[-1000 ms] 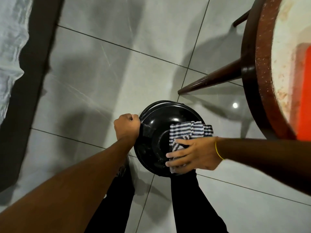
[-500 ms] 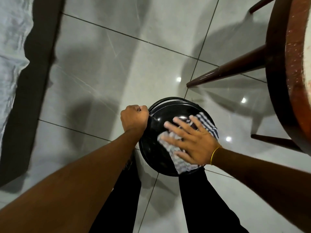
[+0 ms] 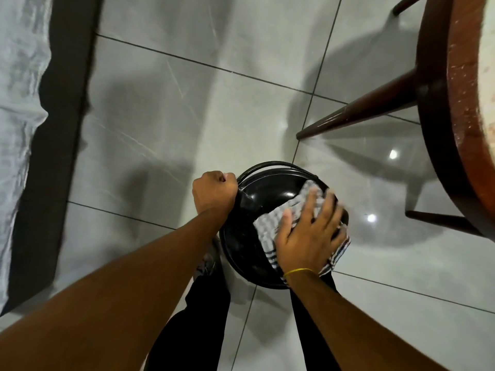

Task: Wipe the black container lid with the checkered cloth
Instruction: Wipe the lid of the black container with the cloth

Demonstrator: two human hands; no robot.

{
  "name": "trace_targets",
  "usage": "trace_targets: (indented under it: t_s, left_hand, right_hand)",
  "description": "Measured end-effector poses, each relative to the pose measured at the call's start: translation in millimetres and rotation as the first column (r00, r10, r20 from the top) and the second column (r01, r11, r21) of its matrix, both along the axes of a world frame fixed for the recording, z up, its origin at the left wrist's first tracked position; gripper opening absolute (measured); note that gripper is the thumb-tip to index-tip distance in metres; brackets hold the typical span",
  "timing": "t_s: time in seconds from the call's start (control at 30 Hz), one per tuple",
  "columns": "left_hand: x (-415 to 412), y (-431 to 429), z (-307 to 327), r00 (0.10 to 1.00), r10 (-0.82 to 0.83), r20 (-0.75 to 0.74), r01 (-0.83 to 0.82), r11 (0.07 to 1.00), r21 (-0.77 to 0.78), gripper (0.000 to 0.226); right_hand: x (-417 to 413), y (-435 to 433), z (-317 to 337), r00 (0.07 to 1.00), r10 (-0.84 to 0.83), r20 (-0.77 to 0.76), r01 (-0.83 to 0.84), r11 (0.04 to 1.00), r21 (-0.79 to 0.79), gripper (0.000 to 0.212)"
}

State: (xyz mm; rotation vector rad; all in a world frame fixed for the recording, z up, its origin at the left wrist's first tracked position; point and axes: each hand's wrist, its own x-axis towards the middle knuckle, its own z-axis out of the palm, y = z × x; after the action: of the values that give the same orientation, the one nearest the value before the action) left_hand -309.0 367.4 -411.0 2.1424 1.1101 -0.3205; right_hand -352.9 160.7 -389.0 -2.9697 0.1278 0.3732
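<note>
I find the black container lid [image 3: 257, 199] seated on its container, which stands on the tiled floor [image 3: 166, 108] between my legs, just short of a wooden stool [image 3: 439, 108] at the right. My left hand [image 3: 214, 195] is closed in a fist at the lid's left rim, apparently gripping the wire bail handle [image 3: 270, 164]; I judge this steadies the container against the wiping force. My right hand [image 3: 308, 234] lies flat with fingers spread, pressing the checkered cloth [image 3: 270, 226] onto the lid's right half; the open palm spreads pressure over more cloth. The hand is motion-blurred, so a stroke appears under way. The left half shows bare and glossy, and looks not yet covered.
</note>
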Motion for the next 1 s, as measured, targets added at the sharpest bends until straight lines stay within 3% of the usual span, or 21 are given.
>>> trace_targets:
  t_s: [0.07,0.1,0.2,0.3,0.33,0.4,0.47,0.53,0.57,0.63,0.7,0.77,0.87,1.0]
  left_hand:
    - [0,1,1,1.000,-0.018,-0.002,0.018,1.000,0.007,0.051]
    - [-1,1,1,1.000,-0.028,-0.005,0.029,1.000,0.007,0.051]
    - [0,2,1,0.999,-0.048,-0.007,0.049,0.999,0.012,0.049]
    - [0,2,0,0.998,-0.055,0.000,0.055,0.998,0.016,0.049]
    - [0,2,0,0.998,-0.055,0.002,0.055,0.998,0.016,0.049]
    - [-1,2,-1,0.999,-0.054,0.005,0.054,0.998,0.025,0.049]
    - [-1,2,-3,0.998,-0.057,0.007,0.057,0.998,0.022,0.048]
    - [-2,2,-3,0.999,-0.042,0.017,0.041,0.999,0.018,0.047]
    - [-2,2,-4,0.999,-0.035,0.020,0.035,0.999,0.019,0.046]
    - [-2,1,-4,0.999,-0.037,0.015,0.037,0.999,0.022,0.047]
    - [-2,1,-3,0.999,-0.037,0.006,0.037,0.999,0.026,0.048]
    - [-2,1,-2,1.000,-0.026,0.002,0.026,0.999,0.026,0.047]
    - [-3,1,-3,0.999,-0.031,-0.010,0.031,0.999,0.019,0.044]
    - [1,3,-3,0.996,-0.090,-0.001,0.090,0.995,0.032,0.045]
  right_hand:
    - [-8,-17,-2,0.923,0.386,-0.006,-0.385,0.922,0.029,0.081]
    - [-11,-28,-3,0.809,0.588,-0.002,-0.587,0.808,0.059,0.081]
    - [4,-63,-8,0.260,0.965,0.028,-0.958,0.254,0.136,0.076]
    - [35,-81,-15,-0.258,0.962,0.092,-0.954,-0.269,0.129,0.066]
    - [43,-80,-16,-0.360,0.927,0.100,-0.922,-0.371,0.112,0.065]
    - [50,-77,-17,-0.428,0.898,0.102,-0.892,-0.438,0.110,0.068]
    - [50,-77,-17,-0.390,0.914,0.109,-0.907,-0.402,0.128,0.071]
    - [44,-75,-17,-0.223,0.966,0.129,-0.961,-0.240,0.139,0.077]
    - [38,-73,-17,-0.070,0.989,0.133,-0.985,-0.089,0.147,0.081]
    - [23,-64,-14,0.325,0.938,0.124,-0.941,0.308,0.139,0.084]
    - [7,-50,-9,0.694,0.711,0.110,-0.720,0.686,0.107,0.079]
    - [-8,-33,-4,0.906,0.416,0.079,-0.422,0.904,0.068,0.071]
    - [-28,-1,-1,0.997,0.059,0.055,-0.061,0.997,0.044,0.064]
    - [-44,15,-5,0.997,-0.045,0.056,0.043,0.998,0.039,0.060]
